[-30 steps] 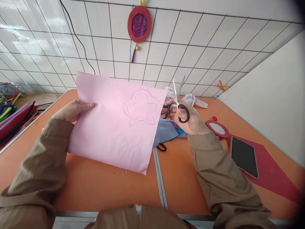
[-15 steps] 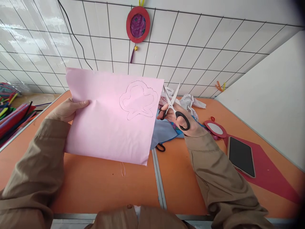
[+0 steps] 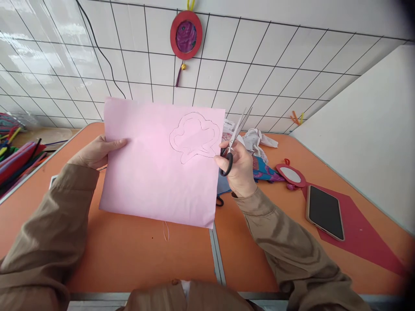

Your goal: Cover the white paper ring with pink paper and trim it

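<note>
A pink sheet [image 3: 155,181] is held up above the table, with a cloud-like double outline drawn in dark line near its upper right. My left hand [image 3: 97,151] grips the sheet's left edge, thumb in front and the other fingers behind it. At the right edge, my right hand [image 3: 241,166] holds scissors [image 3: 231,149] with black handles, their blades pointing up and slightly parted. Its thumb and fingertips come up to the sheet's edge; whether they pinch the sheet I cannot tell.
On the orange table [image 3: 129,255] lie a phone [image 3: 325,211] on red sheet [image 3: 359,233], a red-rimmed oval ornament [image 3: 292,175], patterned cloth [image 3: 267,169] and white cloth [image 3: 256,140]. Colourful craft sticks [image 3: 19,162] are at the left. A round ornament [image 3: 186,35] hangs on the tiled wall.
The pink sheet and my left hand have shifted right. My right hand has turned and moved left to the sheet's edge, and the scissor blades have come closer together.
</note>
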The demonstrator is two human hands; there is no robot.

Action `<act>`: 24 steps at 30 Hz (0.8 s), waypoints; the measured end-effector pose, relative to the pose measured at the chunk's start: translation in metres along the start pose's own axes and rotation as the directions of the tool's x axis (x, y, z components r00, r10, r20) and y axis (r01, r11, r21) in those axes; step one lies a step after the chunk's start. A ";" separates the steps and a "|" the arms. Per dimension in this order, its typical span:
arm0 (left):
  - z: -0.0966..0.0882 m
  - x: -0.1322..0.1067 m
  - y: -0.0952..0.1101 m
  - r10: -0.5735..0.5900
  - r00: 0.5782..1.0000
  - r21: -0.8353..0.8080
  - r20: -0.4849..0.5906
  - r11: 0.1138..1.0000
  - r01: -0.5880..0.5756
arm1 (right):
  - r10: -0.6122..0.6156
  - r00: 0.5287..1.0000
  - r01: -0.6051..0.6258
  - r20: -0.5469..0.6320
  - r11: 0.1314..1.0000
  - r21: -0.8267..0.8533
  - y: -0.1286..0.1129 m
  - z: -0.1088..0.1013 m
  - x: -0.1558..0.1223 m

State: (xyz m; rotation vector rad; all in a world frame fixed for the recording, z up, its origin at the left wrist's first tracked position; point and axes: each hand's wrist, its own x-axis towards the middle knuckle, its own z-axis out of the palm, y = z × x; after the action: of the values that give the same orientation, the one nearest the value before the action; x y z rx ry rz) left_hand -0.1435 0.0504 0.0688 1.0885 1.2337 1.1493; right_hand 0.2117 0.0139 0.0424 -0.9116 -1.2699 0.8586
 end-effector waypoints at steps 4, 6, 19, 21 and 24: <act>-0.003 0.003 -0.002 -0.023 0.997 0.057 0.069 0.998 0.019 | 0.014 0.999 -0.015 -0.031 1.000 -0.022 0.002 -0.004 0.006; -0.002 0.004 -0.004 -0.009 0.995 0.098 0.096 0.995 -0.001 | 0.008 0.999 -0.009 -0.042 0.999 -0.033 0.004 -0.006 0.008; 0.008 0.004 -0.007 0.025 0.999 0.085 0.020 0.996 -0.027 | 0.191 0.980 -0.188 -0.062 0.981 0.047 0.006 -0.006 0.012; 0.008 0.004 -0.008 0.009 1.000 0.077 0.007 0.997 -0.009 | 0.253 0.968 -0.253 0.001 0.967 0.011 0.009 -0.009 0.013; 0.004 0.005 -0.008 -0.014 1.000 0.079 -0.008 0.997 0.014 | 0.355 0.932 -0.347 0.072 0.932 -0.107 0.015 -0.017 0.018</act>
State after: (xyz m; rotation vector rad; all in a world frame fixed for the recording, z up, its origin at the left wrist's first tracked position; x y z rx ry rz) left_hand -0.1394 0.0545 0.0608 1.1335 1.2996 1.1027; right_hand 0.2300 0.0347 0.0341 -1.2100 -1.2501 1.1394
